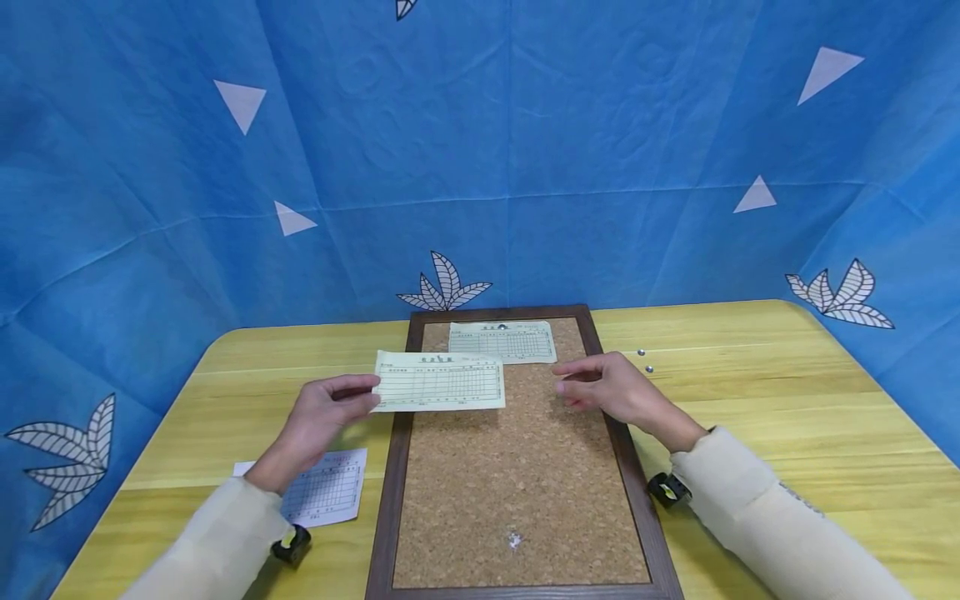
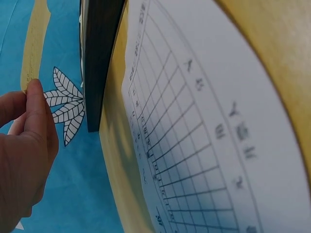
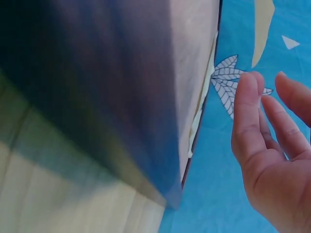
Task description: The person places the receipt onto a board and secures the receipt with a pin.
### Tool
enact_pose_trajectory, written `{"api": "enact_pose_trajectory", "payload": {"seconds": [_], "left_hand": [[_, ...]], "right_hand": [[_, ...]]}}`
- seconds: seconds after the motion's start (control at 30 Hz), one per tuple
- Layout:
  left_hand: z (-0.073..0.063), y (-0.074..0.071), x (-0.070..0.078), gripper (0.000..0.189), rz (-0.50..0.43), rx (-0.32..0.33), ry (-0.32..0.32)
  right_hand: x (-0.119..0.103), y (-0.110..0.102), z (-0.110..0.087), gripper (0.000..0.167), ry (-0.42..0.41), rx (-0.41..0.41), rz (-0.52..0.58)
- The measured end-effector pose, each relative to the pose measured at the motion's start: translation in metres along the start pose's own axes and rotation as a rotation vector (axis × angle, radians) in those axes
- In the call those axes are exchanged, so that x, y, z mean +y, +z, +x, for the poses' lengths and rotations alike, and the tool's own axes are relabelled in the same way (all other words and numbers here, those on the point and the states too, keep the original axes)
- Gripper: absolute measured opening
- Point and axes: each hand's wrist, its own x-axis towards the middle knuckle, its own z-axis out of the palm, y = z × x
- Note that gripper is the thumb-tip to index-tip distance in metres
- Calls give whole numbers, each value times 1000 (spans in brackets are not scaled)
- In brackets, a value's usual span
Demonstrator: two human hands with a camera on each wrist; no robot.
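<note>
Between thumb and fingers, my left hand [image 1: 315,425] pinches the left edge of a pale green printed form slip [image 1: 438,383]. The slip is held over the upper left of a cork board [image 1: 517,475] with a dark wooden frame. In the left wrist view the slip [image 2: 35,43] appears nearly edge-on above the fingertips. My right hand [image 1: 615,387] hovers over the board's right side, fingers relaxed and apart, holding nothing. A similar slip [image 1: 536,342] lies at the board's top, with a small round tack [image 1: 502,327] at its upper edge. The held slip overlaps its lower left in the head view.
Left of the board, a white printed form [image 1: 330,492] lies on the wooden table [image 1: 772,400], partly hidden by my left forearm. Two small shiny tacks [image 1: 649,368] sit to the right. A whitish patch [image 1: 514,540] marks the lower cork. Blue cloth [image 1: 585,167] hangs behind.
</note>
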Motion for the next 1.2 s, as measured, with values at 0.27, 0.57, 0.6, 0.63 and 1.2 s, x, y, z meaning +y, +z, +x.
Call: {"api": "enact_pose_trajectory", "payload": {"seconds": [0.27, 0.57, 0.6, 0.63, 1.2], "left_hand": [[1, 6, 0, 40, -17, 7, -5], [2, 11, 1, 39, -25, 6, -5], [2, 12, 1, 39, -25, 6, -5], [2, 13, 1, 39, -24, 8, -7], [3, 27, 8, 38, -34, -3, 5]], "right_hand": [[-8, 5, 4, 40, -13, -18, 30], [-14, 15, 9, 37, -25, -23, 2], [-15, 15, 9, 37, -24, -23, -7], [-15, 16, 10, 37, -25, -25, -11], [-18, 22, 16, 28, -15, -45, 49]]}}
